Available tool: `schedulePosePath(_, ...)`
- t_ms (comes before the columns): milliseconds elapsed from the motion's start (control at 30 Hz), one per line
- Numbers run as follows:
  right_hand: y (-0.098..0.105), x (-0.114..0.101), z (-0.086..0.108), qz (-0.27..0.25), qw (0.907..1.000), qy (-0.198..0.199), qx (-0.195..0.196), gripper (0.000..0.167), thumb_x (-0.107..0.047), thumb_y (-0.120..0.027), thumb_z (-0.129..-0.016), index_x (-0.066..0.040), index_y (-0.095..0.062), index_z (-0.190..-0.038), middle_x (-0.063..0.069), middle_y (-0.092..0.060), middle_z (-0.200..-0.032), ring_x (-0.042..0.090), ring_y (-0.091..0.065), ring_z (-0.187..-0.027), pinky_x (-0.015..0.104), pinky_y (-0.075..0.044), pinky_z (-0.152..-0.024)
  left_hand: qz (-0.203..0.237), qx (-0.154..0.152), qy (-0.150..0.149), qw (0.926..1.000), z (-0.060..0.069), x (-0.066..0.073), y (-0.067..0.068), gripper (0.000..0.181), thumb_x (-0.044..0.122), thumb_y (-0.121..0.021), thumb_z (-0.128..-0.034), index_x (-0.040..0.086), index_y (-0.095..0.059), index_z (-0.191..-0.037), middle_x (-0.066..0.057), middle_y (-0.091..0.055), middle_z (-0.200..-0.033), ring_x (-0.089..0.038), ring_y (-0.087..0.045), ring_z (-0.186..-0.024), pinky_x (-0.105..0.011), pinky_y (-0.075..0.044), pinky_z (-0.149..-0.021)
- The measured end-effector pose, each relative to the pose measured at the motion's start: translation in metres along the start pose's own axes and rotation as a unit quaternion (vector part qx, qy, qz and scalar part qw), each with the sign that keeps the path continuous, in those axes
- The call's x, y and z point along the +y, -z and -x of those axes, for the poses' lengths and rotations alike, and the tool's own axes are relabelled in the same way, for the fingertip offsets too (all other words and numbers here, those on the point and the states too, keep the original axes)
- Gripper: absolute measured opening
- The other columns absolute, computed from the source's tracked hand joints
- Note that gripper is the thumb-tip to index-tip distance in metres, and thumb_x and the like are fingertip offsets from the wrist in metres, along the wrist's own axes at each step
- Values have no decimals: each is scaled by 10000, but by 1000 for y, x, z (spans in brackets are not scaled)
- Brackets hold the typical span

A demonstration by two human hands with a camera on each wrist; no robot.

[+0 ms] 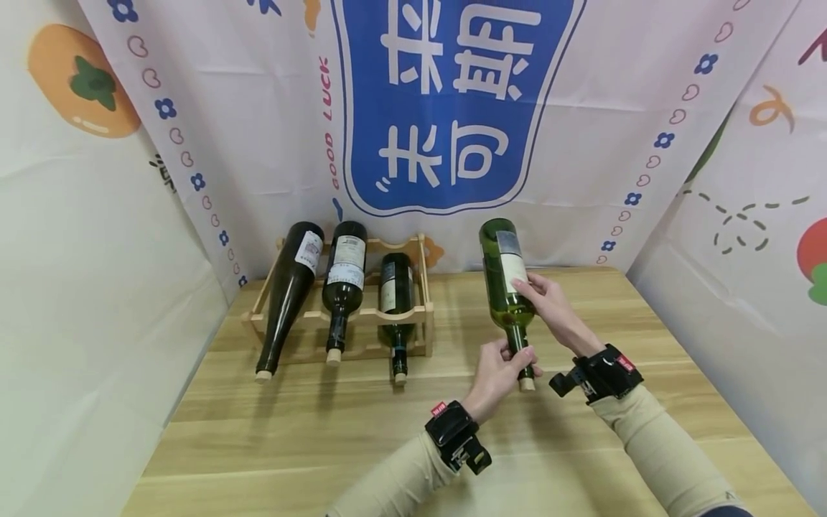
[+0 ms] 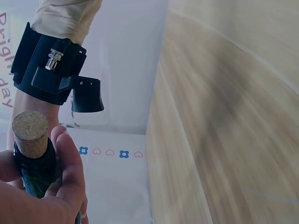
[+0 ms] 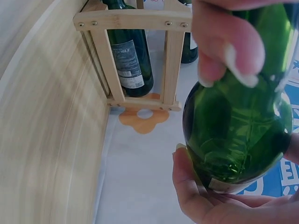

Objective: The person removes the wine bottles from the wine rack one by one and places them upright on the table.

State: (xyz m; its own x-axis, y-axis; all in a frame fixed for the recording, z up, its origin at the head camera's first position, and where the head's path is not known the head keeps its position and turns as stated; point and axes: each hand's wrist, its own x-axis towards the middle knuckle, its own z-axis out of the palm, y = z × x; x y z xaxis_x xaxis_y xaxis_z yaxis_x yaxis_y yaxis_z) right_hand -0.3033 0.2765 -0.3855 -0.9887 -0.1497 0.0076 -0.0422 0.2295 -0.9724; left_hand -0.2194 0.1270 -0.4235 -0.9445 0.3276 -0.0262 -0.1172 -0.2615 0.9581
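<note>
Above the table (image 1: 258, 445), right of the wooden rack (image 1: 421, 314), the green bottle (image 1: 502, 298) is being clasped at its neck by the left grip (image 1: 496, 373) and round its body by the right grip (image 1: 550, 303), a drop being risked should smooth glass slip.

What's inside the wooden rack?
The left bottle and middle bottle lie over its top front rail; the right bottle runs beneath that rail, which covers part of it. From above, whatever lies directly under the bottles is hidden. The held green bottle is outside the rack.
</note>
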Motion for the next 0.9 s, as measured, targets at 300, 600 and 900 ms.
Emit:
schedulePosePath(300,11,7,3,60,10000,-16,13,740,-446,-507,-982,18,-246,-1495,294,-475,-1396,11,-634,-956,168,-508,-889,155,58,98,9998,-1,-5,-12,174,57,-626,-911,-50,-607,-1047,-182,-706,-876,-370,-719,-810,-356,-614,-673)
schedulePosePath(600,18,14,4,123,9999,-22,5,730,-439,-503,-986,33,-258,-1486,307,-473,-1389,11,-637,-941,159,-510,-868,240,101,141,9996,-3,-10,-18,165,47,-625,-913,-58,-603,-1039,-191,-704,-869,-288,-725,-736,-319,-612,-652)
schedulePosePath(900,22,13,7,101,9999,-89,13,739,-426,-496,-992,41,-222,-1494,307,-448,-1412,2,-626,-958,149,-496,-893,256,147,209,9993,-5,-13,-24,146,50,-634,-907,-41,-605,-1017,-161,-704,-844,-301,-725,-743,-296,-607,-627)
